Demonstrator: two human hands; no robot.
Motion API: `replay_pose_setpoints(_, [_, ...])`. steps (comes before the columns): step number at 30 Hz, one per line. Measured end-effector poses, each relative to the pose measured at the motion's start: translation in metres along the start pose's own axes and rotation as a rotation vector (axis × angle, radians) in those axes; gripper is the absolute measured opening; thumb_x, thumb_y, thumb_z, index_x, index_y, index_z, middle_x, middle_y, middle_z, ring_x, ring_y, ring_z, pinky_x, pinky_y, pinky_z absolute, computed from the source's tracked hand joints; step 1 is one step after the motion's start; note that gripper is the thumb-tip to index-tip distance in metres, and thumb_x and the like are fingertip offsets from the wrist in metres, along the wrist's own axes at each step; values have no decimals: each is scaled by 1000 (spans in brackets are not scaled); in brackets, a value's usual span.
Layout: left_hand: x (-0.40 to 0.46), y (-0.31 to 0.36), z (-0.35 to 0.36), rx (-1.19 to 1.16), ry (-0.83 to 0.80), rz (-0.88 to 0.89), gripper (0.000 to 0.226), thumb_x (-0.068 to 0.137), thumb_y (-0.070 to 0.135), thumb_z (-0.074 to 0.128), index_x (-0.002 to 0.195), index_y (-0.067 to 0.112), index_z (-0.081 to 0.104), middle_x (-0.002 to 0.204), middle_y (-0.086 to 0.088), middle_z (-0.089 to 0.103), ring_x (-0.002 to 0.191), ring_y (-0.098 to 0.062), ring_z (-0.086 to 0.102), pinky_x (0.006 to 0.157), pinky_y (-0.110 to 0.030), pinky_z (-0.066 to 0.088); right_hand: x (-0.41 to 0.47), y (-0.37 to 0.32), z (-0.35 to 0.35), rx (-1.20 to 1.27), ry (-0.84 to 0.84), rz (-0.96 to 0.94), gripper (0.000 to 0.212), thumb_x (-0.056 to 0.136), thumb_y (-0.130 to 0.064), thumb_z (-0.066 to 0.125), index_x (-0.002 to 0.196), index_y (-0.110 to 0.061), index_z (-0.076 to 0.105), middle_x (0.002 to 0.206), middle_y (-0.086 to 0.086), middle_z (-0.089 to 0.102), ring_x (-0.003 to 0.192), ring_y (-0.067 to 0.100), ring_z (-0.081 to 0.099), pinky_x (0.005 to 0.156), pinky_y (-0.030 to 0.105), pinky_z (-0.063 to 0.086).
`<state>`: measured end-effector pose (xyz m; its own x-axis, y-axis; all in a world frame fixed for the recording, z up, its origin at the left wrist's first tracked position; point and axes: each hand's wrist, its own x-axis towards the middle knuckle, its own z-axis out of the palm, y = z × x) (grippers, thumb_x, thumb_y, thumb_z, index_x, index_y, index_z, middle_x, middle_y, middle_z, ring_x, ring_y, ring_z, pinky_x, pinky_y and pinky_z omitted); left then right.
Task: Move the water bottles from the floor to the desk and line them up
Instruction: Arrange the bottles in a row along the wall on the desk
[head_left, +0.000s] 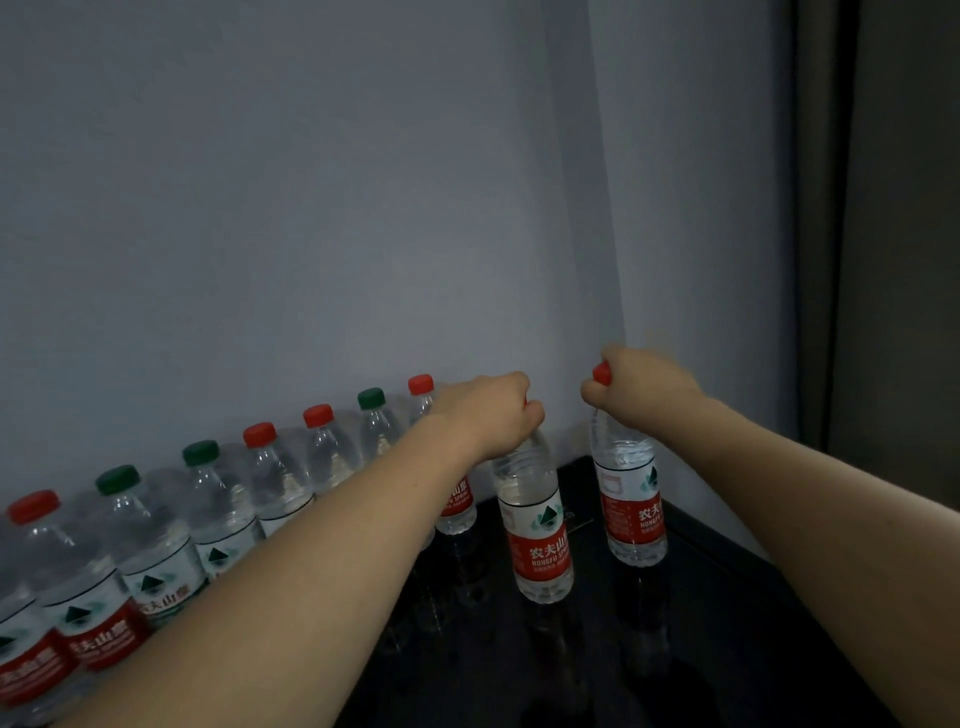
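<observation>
Beside the wall (311, 208), on the dark desk (727, 649), each hand grips a bottle by its cap — left hand (493, 410) on one (540, 525), right hand (639, 384) on another (631, 499). Set down crooked, either could topple into the row (208, 509) leftward along the wall.

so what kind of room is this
Probably a plain indoor room, perhaps an office or bedroom corner; hard to say more. A dark glossy desk meets a bare grey wall, a curtain hangs at right, and water bottles line the wall.
</observation>
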<state>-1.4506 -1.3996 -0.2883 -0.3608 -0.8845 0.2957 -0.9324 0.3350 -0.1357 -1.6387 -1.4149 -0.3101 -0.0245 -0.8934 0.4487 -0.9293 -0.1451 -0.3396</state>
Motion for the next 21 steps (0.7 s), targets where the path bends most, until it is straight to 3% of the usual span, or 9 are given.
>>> replay_pose_setpoints(6, [13, -16, -3, -7, -10, 92, 30, 96, 44, 41, 90, 16, 51, 77, 0, 55, 68, -17, 52, 53, -30, 33, 19, 7, 9, 112, 68, -3, 25, 81, -34, 59, 69, -16, 45, 69, 4, 52, 68, 26, 52, 59, 30, 38])
replay_pose_setpoints(9, [26, -28, -8, -18, 67, 68, 32, 97, 43, 41, 93, 14, 52, 83, -4, 58, 74, -24, 56, 59, -32, 39, 38, 2, 12, 154, 114, -7, 27, 79, -35, 60, 65, -17, 44, 67, 3, 51, 65, 25, 51, 56, 30, 36])
replay_pose_setpoints(14, [59, -52, -14, -18, 143, 12, 28, 96, 41, 44, 92, 14, 49, 90, -8, 56, 82, -31, 53, 66, -33, 37, 66, -17, 28, 138, 127, -56, 25, 81, -39, 59, 71, -21, 46, 70, -2, 50, 70, 24, 51, 54, 27, 31])
replay_pose_setpoints(17, [81, -63, -5, -20, 143, 14, 27, 96, 42, 46, 90, 16, 49, 88, -6, 54, 81, -29, 51, 66, -32, 34, 73, -19, 45, 176, 167, -32, 23, 81, -39, 59, 81, -17, 52, 77, 2, 53, 73, 26, 52, 58, 30, 34])
replay_pose_setpoints(21, [100, -82, 12, -49, 115, 2, 27, 94, 43, 50, 82, 20, 46, 80, 0, 51, 80, -27, 50, 67, -32, 34, 76, -20, 70, 227, 180, -4, 21, 82, -37, 58, 80, -17, 51, 79, 2, 53, 73, 26, 51, 60, 30, 35])
